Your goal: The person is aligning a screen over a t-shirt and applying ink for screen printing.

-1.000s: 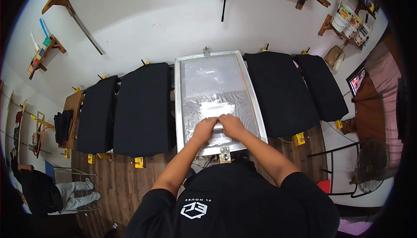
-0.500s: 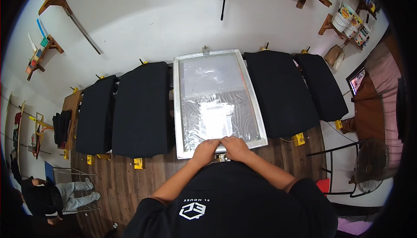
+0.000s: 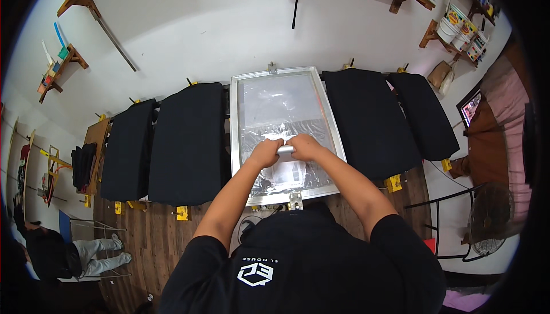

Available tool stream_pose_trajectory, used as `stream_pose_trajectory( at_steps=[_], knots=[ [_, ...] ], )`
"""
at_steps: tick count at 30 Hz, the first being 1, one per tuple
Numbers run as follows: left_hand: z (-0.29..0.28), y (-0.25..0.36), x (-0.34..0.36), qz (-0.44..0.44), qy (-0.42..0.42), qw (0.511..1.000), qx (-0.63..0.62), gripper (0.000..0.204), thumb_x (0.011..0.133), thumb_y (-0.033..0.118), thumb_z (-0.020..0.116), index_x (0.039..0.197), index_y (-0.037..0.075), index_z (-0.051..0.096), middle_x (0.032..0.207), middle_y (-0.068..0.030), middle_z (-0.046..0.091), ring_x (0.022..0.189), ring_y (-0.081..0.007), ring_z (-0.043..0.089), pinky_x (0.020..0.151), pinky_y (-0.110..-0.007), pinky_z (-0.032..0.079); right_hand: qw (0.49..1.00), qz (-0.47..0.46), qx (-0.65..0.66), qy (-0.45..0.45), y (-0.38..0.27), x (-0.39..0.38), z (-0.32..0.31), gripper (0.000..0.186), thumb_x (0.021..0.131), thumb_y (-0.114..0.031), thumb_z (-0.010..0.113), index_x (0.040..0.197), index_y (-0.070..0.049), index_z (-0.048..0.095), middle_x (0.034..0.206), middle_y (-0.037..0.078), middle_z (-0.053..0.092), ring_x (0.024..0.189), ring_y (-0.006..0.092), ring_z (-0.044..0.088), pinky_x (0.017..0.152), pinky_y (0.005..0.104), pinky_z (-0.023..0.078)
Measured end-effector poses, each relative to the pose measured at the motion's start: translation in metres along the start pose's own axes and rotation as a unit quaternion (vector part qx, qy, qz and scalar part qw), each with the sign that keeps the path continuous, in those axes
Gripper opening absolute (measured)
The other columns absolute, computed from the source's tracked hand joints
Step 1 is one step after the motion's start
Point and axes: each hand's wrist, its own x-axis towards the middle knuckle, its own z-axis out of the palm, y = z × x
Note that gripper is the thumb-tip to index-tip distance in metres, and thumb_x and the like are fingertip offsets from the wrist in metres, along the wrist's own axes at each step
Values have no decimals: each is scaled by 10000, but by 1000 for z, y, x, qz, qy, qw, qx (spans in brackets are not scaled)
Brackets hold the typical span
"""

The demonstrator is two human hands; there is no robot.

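The squeegee (image 3: pixel 285 150), a silver bar, sits crosswise on the lower half of the screen (image 3: pixel 286 96), about midway between its long sides. The left hand (image 3: pixel 266 153) holds its left end, the right hand (image 3: pixel 307 147) its right; the fingers of both are closed around the bar, leaving a short length exposed between them. Fingertips on the underside are hidden. A silver frame (image 3: pixel 234 125) borders the screen, with one clamp (image 3: pixel 295 201) at the near edge and another at the far edge. Two black boards (image 3: pixel 186 145) stand to the left and two to the right, with yellow brackets (image 3: pixel 183 213) at their near ends. Farther out: a fan (image 3: pixel 490 222) at right, a co-worker (image 3: pixel 54 257) at lower left, wall shelves above.
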Motion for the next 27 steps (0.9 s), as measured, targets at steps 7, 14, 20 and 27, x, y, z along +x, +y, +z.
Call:
stream_pose_trajectory(
  at_steps=[7, 14, 20, 27],
  knots=[
    [1, -7, 10, -2, -27, 1000, -12, 284, 746, 70, 679, 1026, 103, 651, 940, -190, 729, 923, -416, 692, 818, -507, 552, 1000, 15, 14, -2, 7, 11, 10, 227, 728, -120, 721, 950, -99, 763, 952, 178, 745, 945, 372, 717, 865, 462, 571],
    [16, 9, -30, 2, -24, 999, -21, 272, 752, 79, 644, 1021, 121, 650, 853, -193, 721, 837, -435, 694, 775, -535, 550, 999, -8, 43, 7, -12, -28, 25, 249, 721, -122, 724, 965, -85, 758, 956, 180, 746, 945, 372, 714, 864, 464, 569],
    [35, 44, -96, 10, -4, 999, -51, 241, 796, 86, 655, 1029, 108, 598, 752, -207, 680, 732, -457, 671, 694, -569, 528, 998, -37, 41, 38, -39, -89, 57, 240, 710, -118, 738, 944, -70, 715, 920, 132, 700, 897, 356, 692, 826, 461, 564],
    [38, 51, -105, -3, -13, 999, -41, 275, 797, 90, 676, 1053, 100, 578, 760, -208, 683, 729, -452, 676, 668, -564, 528, 998, -34, 32, 39, -44, -101, 58, 287, 711, -121, 742, 994, -87, 704, 950, 110, 702, 948, 333, 684, 826, 451, 566]
  ],
)
